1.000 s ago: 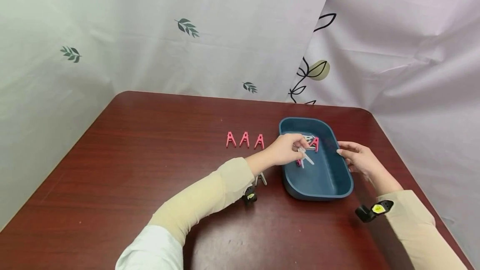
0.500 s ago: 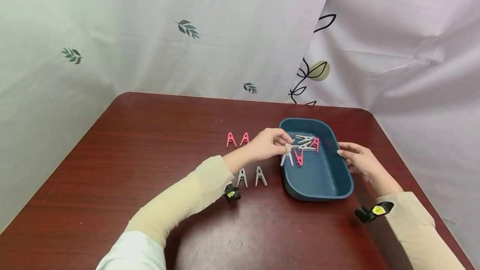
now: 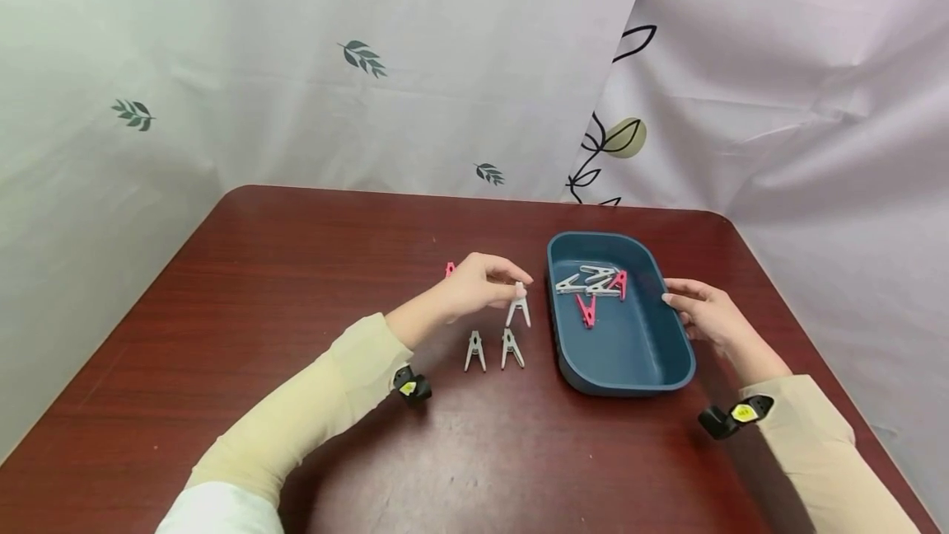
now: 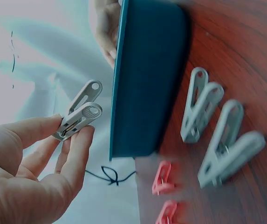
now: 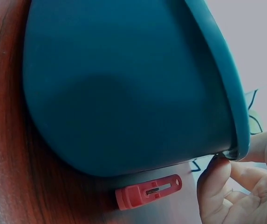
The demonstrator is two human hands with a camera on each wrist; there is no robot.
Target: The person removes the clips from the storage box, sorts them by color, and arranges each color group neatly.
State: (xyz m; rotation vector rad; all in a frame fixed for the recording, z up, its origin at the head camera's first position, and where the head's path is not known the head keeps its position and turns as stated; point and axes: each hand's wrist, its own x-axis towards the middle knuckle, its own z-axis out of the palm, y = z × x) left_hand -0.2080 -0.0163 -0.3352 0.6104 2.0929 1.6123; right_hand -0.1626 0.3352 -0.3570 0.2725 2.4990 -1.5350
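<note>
My left hand (image 3: 517, 290) pinches a white clothespin (image 3: 519, 310) by its handles, just above the table left of the blue tray (image 3: 630, 388). The same pin (image 4: 79, 114) shows between thumb and fingers (image 4: 77, 144) in the left wrist view. Two white pins (image 3: 474, 350) (image 3: 511, 348) stand on the table just below it. Inside the tray lie white pins (image 3: 593, 280) and two pink pins (image 3: 586, 310) (image 3: 621, 283). My right hand (image 3: 685, 303) rests with its fingertips (image 5: 217, 182) on the tray's right rim.
Pink pins stand behind my left hand; one edge (image 3: 449, 269) peeks out, and two (image 4: 163, 177) (image 4: 168, 212) show in the left wrist view. The dark red table (image 3: 296, 270) ends at leaf-printed curtains (image 3: 371, 105) behind and on both sides.
My left hand lifted a white pin out of the tray and carried it left over the rim to beside the two standing white pins. The right hand stayed on the rim.
</note>
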